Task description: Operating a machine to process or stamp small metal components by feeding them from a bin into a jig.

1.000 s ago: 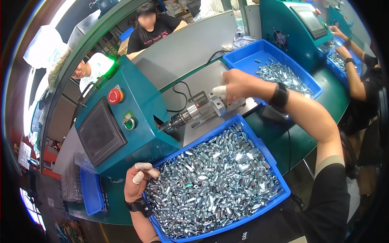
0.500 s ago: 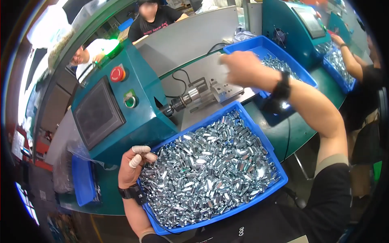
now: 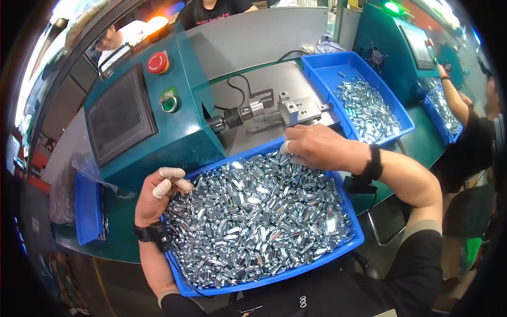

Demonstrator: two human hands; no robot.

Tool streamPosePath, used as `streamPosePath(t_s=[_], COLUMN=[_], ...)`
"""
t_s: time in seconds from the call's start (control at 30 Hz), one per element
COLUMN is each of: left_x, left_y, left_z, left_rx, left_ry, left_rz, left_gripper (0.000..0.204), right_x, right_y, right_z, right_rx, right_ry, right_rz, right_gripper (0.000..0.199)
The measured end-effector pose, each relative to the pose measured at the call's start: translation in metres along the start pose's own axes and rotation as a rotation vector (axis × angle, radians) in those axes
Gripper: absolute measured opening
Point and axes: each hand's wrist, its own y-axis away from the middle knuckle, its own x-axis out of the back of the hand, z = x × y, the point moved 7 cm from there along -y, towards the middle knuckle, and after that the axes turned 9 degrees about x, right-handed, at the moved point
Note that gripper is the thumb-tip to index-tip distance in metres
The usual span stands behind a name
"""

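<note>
My left hand (image 3: 157, 194), with white finger cots on its fingertips, is curled at the left rim of a blue tray (image 3: 346, 248). Its fingers are bent together beside the parts; whatever is between them is too small to make out. Small shiny hexagonal metal parts (image 3: 253, 222) fill this tray. Over the tray's far right corner is my right hand (image 3: 322, 147), fingers closed and pointing down at the parts, their tips partly hidden. Just beyond it stands a metal clamping fixture (image 3: 296, 110), in line with the machine's chuck (image 3: 232, 117).
A teal machine (image 3: 185, 148) with a dark screen (image 3: 122, 116) and red stop button (image 3: 158, 63) stands at left, its lamp (image 3: 157, 22) orange. A second blue tray (image 3: 398, 129) holds similar parts at right. Other people are behind the panel and at the right.
My right hand has come down from above the fixture to the near tray. The machine's lamp has turned from green to orange. The view has shifted slightly; my left hand stays by the rim.
</note>
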Motion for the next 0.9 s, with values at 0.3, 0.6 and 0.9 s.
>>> streamPosePath(t_s=[0.3,0.6,0.9], left_x=[-0.007,-0.002,-0.003], left_y=[0.003,-0.001,0.006], left_z=[0.002,0.002,-0.001], left_rx=[0.016,0.013,0.057], left_ry=[-0.036,-0.016,-0.056], left_rz=[-0.018,-0.001,0.013], left_gripper=[0.049,0.046,0.044], right_x=[0.014,-0.011,0.021], right_y=[0.009,-0.006,-0.006], right_z=[0.009,0.006,-0.007], right_rx=[-0.144,0.024,-0.215], right_ry=[-0.24,-0.253,-0.571], right_rz=[0.082,0.004,0.146], right_gripper=[0.019,0.016,0.008])
